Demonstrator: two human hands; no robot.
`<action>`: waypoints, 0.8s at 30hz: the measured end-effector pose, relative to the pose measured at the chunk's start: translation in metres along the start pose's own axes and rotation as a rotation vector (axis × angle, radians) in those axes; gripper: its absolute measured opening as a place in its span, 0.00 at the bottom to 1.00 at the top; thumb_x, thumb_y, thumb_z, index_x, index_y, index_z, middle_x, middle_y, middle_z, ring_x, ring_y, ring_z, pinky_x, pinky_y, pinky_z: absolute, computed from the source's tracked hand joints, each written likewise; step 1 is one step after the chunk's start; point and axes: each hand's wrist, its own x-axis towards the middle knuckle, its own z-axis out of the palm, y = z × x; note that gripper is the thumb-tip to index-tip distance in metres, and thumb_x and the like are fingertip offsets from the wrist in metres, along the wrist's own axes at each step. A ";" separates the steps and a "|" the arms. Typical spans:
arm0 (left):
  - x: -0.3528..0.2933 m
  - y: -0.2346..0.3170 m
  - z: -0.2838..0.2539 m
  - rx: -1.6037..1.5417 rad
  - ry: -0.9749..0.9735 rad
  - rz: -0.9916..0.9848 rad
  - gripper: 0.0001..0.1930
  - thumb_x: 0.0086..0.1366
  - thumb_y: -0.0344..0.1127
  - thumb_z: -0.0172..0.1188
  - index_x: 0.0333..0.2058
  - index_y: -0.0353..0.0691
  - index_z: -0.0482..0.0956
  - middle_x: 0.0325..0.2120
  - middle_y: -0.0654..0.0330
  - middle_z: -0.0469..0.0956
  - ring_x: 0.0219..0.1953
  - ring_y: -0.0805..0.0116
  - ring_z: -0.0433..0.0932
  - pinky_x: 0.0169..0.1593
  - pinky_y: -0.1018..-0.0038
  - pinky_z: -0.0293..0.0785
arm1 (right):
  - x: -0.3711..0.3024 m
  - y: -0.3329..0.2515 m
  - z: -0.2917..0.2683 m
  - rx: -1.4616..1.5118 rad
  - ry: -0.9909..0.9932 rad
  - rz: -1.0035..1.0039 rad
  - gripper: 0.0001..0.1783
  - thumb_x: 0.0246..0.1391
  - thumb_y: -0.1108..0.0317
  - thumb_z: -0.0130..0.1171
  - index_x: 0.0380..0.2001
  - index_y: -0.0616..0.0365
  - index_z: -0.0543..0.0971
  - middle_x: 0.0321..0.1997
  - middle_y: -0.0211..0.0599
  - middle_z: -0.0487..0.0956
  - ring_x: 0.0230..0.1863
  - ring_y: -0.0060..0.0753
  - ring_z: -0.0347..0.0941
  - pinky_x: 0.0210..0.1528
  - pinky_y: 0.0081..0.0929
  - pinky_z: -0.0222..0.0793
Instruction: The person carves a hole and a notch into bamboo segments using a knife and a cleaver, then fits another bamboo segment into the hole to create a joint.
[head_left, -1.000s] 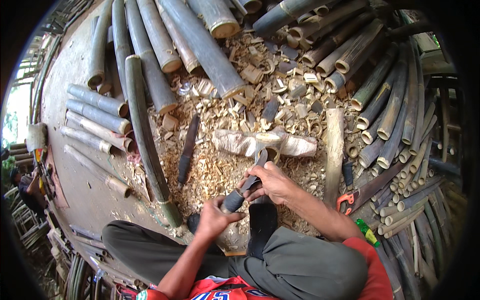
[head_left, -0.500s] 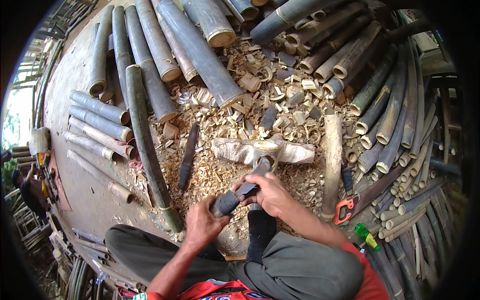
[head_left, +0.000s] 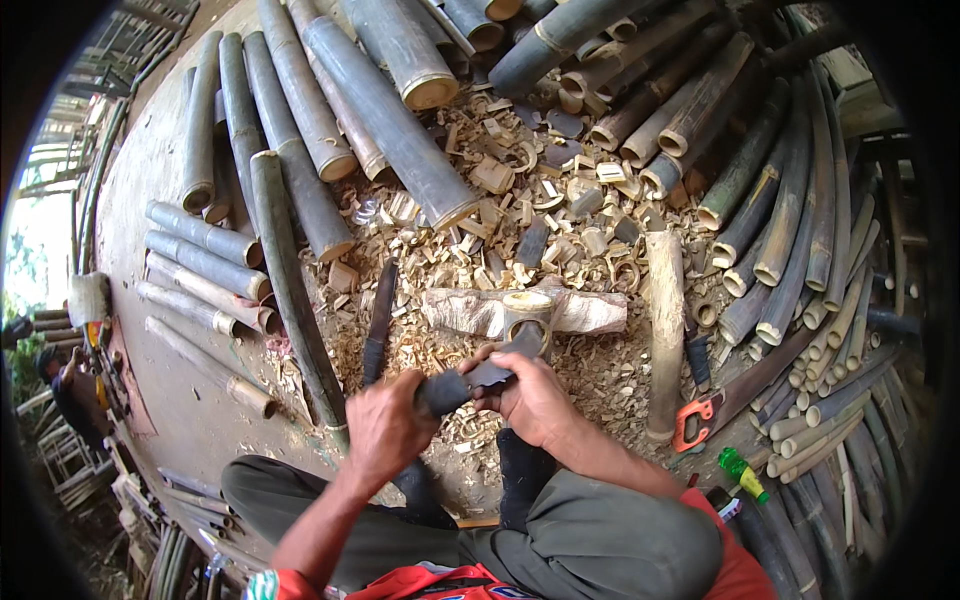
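Note:
My left hand (head_left: 385, 425) is closed round the dark, wrapped handle of a knife (head_left: 443, 393). The fingers of my right hand (head_left: 537, 402) are closed on its dark blade, with the thumb over the top. The blade's far part reaches a notched bamboo piece (head_left: 530, 301), whose pale cut end rests on a rough, pale log (head_left: 465, 312). My right hand partly hides the blade and the lower bamboo, so I cannot tell whether its fingers also touch the bamboo. My feet in dark socks (head_left: 522, 470) are just below the hands.
Wood chips (head_left: 590, 370) cover the ground ahead. Another knife (head_left: 380, 310) lies at left, beside a long bamboo pole (head_left: 290, 290). At right are a pale post (head_left: 664, 340), an orange-handled saw (head_left: 692, 424), a green bottle (head_left: 742, 472) and stacked bamboo. A person (head_left: 75, 395) is far left.
My left hand and the knife handle have shifted slightly left and away from me, and the handle lies more level. My right hand stays on the blade. The whole view has tilted slightly.

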 end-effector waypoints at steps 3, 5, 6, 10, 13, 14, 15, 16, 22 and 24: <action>-0.020 -0.016 0.030 -0.564 -0.246 -0.388 0.27 0.45 0.40 0.81 0.43 0.31 0.89 0.30 0.41 0.86 0.32 0.51 0.88 0.43 0.62 0.82 | 0.010 -0.016 0.011 -0.259 0.097 0.156 0.12 0.70 0.68 0.52 0.49 0.65 0.77 0.45 0.51 0.85 0.33 0.37 0.83 0.38 0.41 0.86; 0.012 0.008 -0.011 -0.344 -0.317 -0.397 0.24 0.44 0.39 0.80 0.39 0.30 0.88 0.28 0.44 0.86 0.31 0.49 0.87 0.42 0.59 0.83 | 0.007 -0.022 0.013 -0.100 0.050 0.147 0.11 0.71 0.68 0.51 0.49 0.64 0.77 0.45 0.50 0.85 0.34 0.38 0.82 0.42 0.44 0.87; 0.028 0.023 -0.036 -0.161 -0.353 -0.369 0.23 0.44 0.39 0.79 0.37 0.29 0.88 0.28 0.45 0.87 0.32 0.48 0.88 0.42 0.58 0.83 | 0.012 -0.020 0.005 -0.026 0.018 0.088 0.12 0.71 0.67 0.49 0.49 0.63 0.76 0.49 0.50 0.85 0.39 0.39 0.83 0.45 0.44 0.87; 0.042 0.085 -0.053 0.358 0.000 0.325 0.10 0.51 0.34 0.72 0.24 0.35 0.81 0.21 0.56 0.82 0.27 0.61 0.85 0.35 0.60 0.79 | -0.011 -0.020 -0.006 0.420 -0.093 0.016 0.10 0.73 0.65 0.49 0.47 0.54 0.79 0.49 0.40 0.86 0.45 0.36 0.85 0.47 0.36 0.87; 0.039 0.123 -0.043 0.860 -0.034 0.526 0.06 0.56 0.31 0.68 0.31 0.37 0.81 0.24 0.60 0.82 0.28 0.63 0.85 0.34 0.64 0.80 | 0.001 0.006 -0.033 0.508 -0.044 0.038 0.15 0.76 0.53 0.53 0.51 0.49 0.80 0.54 0.34 0.85 0.52 0.31 0.84 0.47 0.33 0.87; 0.044 0.114 -0.046 0.815 -0.097 0.538 0.06 0.57 0.30 0.68 0.31 0.36 0.81 0.24 0.60 0.82 0.28 0.63 0.86 0.34 0.64 0.80 | 0.003 0.010 -0.036 0.497 -0.080 0.014 0.17 0.75 0.51 0.54 0.52 0.50 0.80 0.55 0.35 0.84 0.53 0.31 0.83 0.48 0.32 0.87; 0.049 0.099 -0.058 0.774 -0.157 0.546 0.05 0.58 0.30 0.67 0.32 0.36 0.81 0.24 0.60 0.82 0.28 0.63 0.86 0.35 0.64 0.80 | 0.001 0.007 -0.033 0.433 -0.136 0.025 0.18 0.75 0.51 0.56 0.54 0.51 0.80 0.56 0.36 0.83 0.53 0.32 0.83 0.48 0.32 0.87; 0.055 0.083 -0.071 0.739 -0.218 0.550 0.05 0.59 0.29 0.67 0.32 0.35 0.81 0.24 0.60 0.82 0.29 0.63 0.86 0.35 0.64 0.81 | 0.001 0.006 -0.029 0.374 -0.199 0.040 0.19 0.74 0.52 0.57 0.55 0.53 0.80 0.56 0.38 0.82 0.52 0.32 0.83 0.48 0.32 0.87; 0.062 0.017 -0.057 0.249 -0.507 0.187 0.08 0.52 0.32 0.65 0.29 0.33 0.83 0.25 0.45 0.84 0.32 0.47 0.87 0.42 0.55 0.84 | -0.016 0.012 -0.004 0.189 -0.035 0.106 0.18 0.73 0.60 0.58 0.52 0.67 0.79 0.49 0.46 0.84 0.45 0.43 0.84 0.48 0.42 0.87; 0.039 0.000 -0.020 0.031 -0.622 0.011 0.12 0.52 0.35 0.66 0.33 0.34 0.85 0.28 0.42 0.85 0.35 0.44 0.88 0.45 0.52 0.84 | -0.020 0.004 -0.015 -0.028 0.067 0.127 0.18 0.71 0.62 0.58 0.50 0.69 0.79 0.45 0.48 0.85 0.38 0.44 0.85 0.42 0.42 0.87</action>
